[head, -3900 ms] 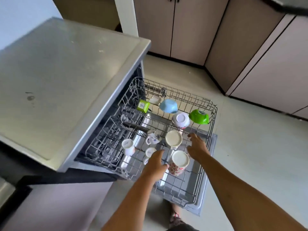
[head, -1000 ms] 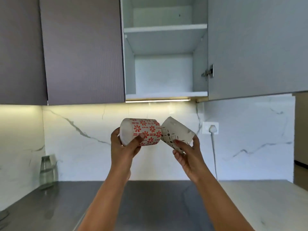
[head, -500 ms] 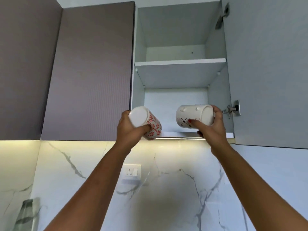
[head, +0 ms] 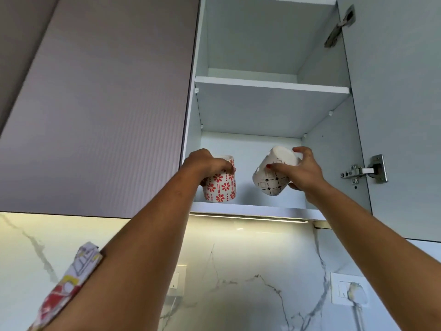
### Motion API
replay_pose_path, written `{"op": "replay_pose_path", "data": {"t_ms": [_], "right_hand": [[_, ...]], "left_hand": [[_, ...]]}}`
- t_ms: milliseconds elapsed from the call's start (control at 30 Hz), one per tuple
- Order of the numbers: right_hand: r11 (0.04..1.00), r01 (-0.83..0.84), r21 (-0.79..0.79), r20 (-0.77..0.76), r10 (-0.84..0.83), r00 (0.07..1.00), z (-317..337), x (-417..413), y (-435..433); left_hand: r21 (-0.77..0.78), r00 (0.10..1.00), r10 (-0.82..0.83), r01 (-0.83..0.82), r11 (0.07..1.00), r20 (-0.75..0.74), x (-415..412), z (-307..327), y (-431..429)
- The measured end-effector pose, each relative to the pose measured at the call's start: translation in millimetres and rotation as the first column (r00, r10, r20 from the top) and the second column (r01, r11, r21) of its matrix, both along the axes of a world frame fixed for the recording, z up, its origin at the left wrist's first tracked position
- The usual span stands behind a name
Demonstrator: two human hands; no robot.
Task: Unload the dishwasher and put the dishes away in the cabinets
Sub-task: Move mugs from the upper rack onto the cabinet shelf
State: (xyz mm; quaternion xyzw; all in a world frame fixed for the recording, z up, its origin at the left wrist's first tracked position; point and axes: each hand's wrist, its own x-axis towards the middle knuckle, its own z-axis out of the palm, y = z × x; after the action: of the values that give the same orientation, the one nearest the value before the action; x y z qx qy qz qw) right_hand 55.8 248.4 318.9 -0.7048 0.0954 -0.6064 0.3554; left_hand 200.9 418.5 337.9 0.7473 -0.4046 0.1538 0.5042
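Observation:
The wall cabinet (head: 250,207) stands open above me, and both arms reach up into its lower compartment. My left hand (head: 205,163) grips a white cup with red flowers (head: 220,187) from above; the cup stands upright at the left of the bottom shelf. My right hand (head: 301,169) holds a white cup with a black square pattern (head: 270,181), tilted, just above the shelf at the right. Whether its base touches the shelf I cannot tell.
An upper shelf (head: 269,86) crosses the cabinet above the cups. The open door (head: 396,103) with its hinge (head: 365,170) hangs at the right; a shut door (head: 100,111) is at the left. Below lie the marble backsplash (head: 238,271) and a wall socket (head: 348,292).
Both hands have risen from below the cabinet's edge into the lower compartment. The red-flowered cup turned from sideways to upright. The black-patterned cup turned from lying sideways to a tilt.

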Motion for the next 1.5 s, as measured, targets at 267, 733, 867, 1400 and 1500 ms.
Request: {"op": "replay_pose_path", "data": {"t_ms": [267, 733, 867, 1400, 1500], "right_hand": [[0.999, -0.010, 0.042, -0.242, 0.020, 0.970, 10.7, 56.7, -31.8], [0.998, 0.010, 0.061, -0.426, 0.017, 0.904, 19.0, 79.4, -60.3], [0.999, 0.005, 0.032, -0.443, 0.009, 0.897, 17.8, 79.9, -57.0], [0.964, 0.139, -0.225, -0.636, -0.253, 0.729, 25.4, 90.3, -49.3], [0.879, 0.199, -0.433, -0.647, -0.457, 0.611, 24.4, 95.8, -37.9]], "left_hand": [[0.200, 0.997, -0.018, 0.002, 0.980, 0.080, 28.8, 10.8, -38.5], [0.368, 0.989, -0.135, 0.146, 0.918, -0.058, 54.9, 20.5, -60.0], [0.374, 0.992, -0.123, 0.123, 0.919, -0.024, 56.6, 20.8, -58.1], [0.338, 0.818, 0.215, -0.440, 0.832, 0.534, 65.5, 16.7, -74.9], [0.392, 0.897, 0.212, -0.368, 0.843, 0.387, 63.3, 20.3, -82.3]]}}
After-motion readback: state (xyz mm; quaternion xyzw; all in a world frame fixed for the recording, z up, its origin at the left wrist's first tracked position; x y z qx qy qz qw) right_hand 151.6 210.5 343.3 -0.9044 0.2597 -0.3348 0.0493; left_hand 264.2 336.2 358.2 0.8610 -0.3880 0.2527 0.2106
